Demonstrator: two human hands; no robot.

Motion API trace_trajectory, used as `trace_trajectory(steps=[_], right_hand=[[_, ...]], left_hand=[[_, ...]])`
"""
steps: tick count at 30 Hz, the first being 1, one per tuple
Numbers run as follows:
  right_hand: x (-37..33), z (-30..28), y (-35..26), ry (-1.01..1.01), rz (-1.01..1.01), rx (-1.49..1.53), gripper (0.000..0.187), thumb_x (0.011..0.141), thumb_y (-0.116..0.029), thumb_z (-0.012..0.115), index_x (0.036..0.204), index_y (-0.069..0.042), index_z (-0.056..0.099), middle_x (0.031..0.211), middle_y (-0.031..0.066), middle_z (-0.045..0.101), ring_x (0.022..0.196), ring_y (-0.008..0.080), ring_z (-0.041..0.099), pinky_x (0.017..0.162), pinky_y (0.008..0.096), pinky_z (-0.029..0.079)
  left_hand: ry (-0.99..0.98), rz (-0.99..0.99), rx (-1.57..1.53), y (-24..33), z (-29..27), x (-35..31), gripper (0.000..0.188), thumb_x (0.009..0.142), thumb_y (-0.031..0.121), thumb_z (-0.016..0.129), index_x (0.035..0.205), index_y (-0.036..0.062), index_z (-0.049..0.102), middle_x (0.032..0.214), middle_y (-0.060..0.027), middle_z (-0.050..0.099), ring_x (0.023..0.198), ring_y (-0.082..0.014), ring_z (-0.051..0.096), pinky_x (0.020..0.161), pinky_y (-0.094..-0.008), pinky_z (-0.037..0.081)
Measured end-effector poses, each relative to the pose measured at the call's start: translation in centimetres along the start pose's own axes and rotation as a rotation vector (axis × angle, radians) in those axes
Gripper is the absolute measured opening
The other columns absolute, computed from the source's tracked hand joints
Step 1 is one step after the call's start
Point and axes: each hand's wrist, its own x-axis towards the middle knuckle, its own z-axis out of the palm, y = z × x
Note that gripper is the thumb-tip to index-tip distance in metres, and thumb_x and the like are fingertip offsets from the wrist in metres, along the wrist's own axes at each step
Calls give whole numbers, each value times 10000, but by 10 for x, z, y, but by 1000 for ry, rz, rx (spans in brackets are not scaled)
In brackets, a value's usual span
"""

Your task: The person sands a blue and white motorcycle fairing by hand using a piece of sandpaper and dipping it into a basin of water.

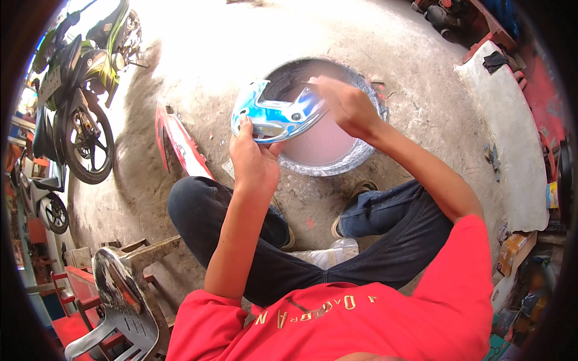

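My left hand grips a glossy blue and white plastic motorcycle fairing panel at its lower left edge, thumb on the face and fingers behind. The panel has a cut-out on top and small round holes. It is held above a round black tub with cloudy pinkish water. Close by the panel's right end is my right hand, slightly blurred, with its fingers drawn together. What they pinch, if anything, cannot be made out.
A red and white panel lies on the concrete floor left of the tub. Motorcycles stand at the left. A worn grey plastic chair is at lower left. A pale concrete ledge runs along the right, with a cardboard box near its end.
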Motion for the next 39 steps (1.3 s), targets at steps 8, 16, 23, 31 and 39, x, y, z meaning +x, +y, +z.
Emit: trace_trajectory(steps=[8, 16, 23, 31, 39], right_hand=[[3, -12, -9, -140, 69, 138, 205, 957, -126, 610, 1119, -16, 672, 1200, 152, 705, 1159, 336, 670, 1022, 454, 523], [-2, 0, -28, -51, -127, 162, 265, 959, -65, 555, 1195, -36, 672, 1207, 182, 698, 1166, 349, 661, 1027, 444, 514], [3, -1, -62, -134, -242, 127, 316, 933, -92, 595, 1232, -8, 658, 1269, 196, 673, 1245, 347, 624, 1086, 462, 483], [2, -3, -64, -99, -244, 126, 287, 945, -104, 601, 1215, -27, 664, 1255, 155, 695, 1214, 301, 652, 1050, 462, 513], [1, 6, -35, -12, -105, 1, 278, 947, -102, 569, 1199, -29, 662, 1222, 177, 703, 1167, 347, 671, 1016, 455, 519]], left_hand=[[-8, 9, 53, -5, 2, 2, 323, 1087, 224, 376, 1319, 36, 499, 1216, -127, 639, 1044, -239, 680, 819, -379, 598], [-100, -3, 29, -7, -1, 6, 332, 1085, 207, 377, 1344, 25, 477, 1271, -146, 606, 1085, -266, 665, 855, -431, 603], [-111, 15, 8, -4, -17, 14, 283, 1094, 268, 427, 1283, 70, 502, 1169, -108, 644, 974, -221, 699, 721, -407, 631], [-107, 16, -23, -4, -10, 12, 298, 1097, 265, 414, 1295, 59, 498, 1155, -108, 648, 969, -222, 703, 721, -408, 636], [-71, 23, 11, -3, -6, 8, 311, 1092, 267, 432, 1307, 50, 489, 1183, -117, 640, 995, -237, 695, 734, -417, 632]])
